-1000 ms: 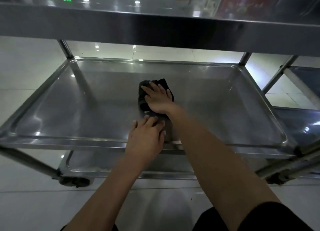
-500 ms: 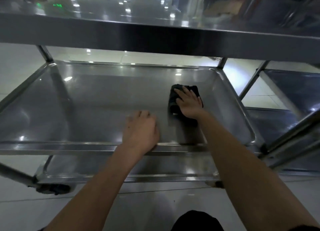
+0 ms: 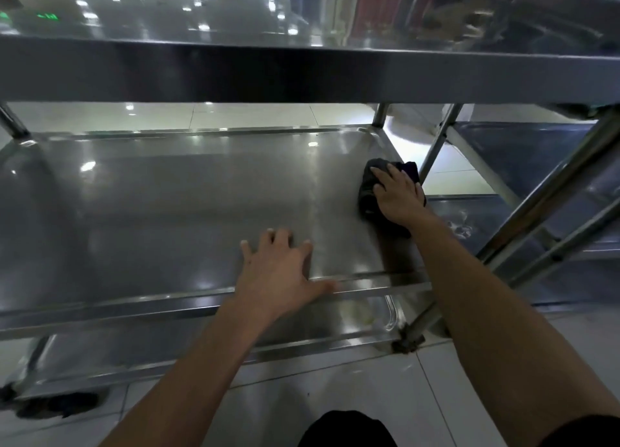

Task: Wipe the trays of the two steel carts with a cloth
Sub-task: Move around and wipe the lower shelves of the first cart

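1. At the far left, a steel post of the near cart rises from the back left corner of the middle tray. That tray is a wide, shallow steel pan with a raised rim, and ceiling lights glint on it.
2. Above it, the top tray crosses the whole view as a broad steel band.
3. Below the middle tray lies the bottom tray, with a dark caster at its near left corner on the pale tiled floor.
4. The left hand rests flat on the middle tray just inside the near rim. Its fingers are spread and straight and it grasps nothing; the thumb lies along the rim.
5. To the right, the dark cloth lies bunched on the middle tray near its right edge, toward the back right corner.
6. The right hand presses down on the cloth with its fingers stretched forward over the top, so the hand is flat rather than clenched. Part of the cloth shows past the fingertips and part beside the wrist.
7. Just right of the cloth stands the back right post of the near cart.
8. Farthest right is the second cart, just beside the first, with its own steel shelves and slanting posts.
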Motion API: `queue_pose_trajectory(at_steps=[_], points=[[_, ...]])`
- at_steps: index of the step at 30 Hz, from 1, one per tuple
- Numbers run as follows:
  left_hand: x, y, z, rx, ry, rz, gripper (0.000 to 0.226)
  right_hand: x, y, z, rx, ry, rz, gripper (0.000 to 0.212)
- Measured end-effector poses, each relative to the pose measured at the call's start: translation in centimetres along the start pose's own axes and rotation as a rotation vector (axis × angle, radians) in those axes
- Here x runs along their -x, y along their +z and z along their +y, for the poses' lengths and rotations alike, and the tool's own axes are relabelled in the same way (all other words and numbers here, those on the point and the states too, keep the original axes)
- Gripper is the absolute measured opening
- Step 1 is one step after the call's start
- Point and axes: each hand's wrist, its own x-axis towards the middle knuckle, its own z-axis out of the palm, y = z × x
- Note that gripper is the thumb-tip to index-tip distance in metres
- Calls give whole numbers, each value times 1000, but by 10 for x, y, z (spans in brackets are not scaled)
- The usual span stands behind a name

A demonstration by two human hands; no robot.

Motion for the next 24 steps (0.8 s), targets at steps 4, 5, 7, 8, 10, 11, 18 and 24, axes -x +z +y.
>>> queue_pose_trajectory(at_steps=[4,5,7,8,10,11,18,24], points=[[-2,-2,-2,39,0,8,124,25,-1,8,33,-31,3,50],[-2,-2,-1,40,1,10,126,34,-1,9,45,-41,6,50],[-2,-2,0,41,4,3,127,57,-3,11,45,-46,18,50],[-1,-2,0,46,4,-1,127,70,-4,12,46,-46,26,50],[2,-2,0,55,4,-6,127,97,-5,16,74,-45,23,50],[3,-2,1,54,4,-9,128,110,-6,18,82,-39,7,50],[8,4,1,-4,22,-32,103,190,-2,-8,67,-56,13,49],[11,7,-2,-22,52,-33,100,234,23,-51,-48,-63,119,56]])
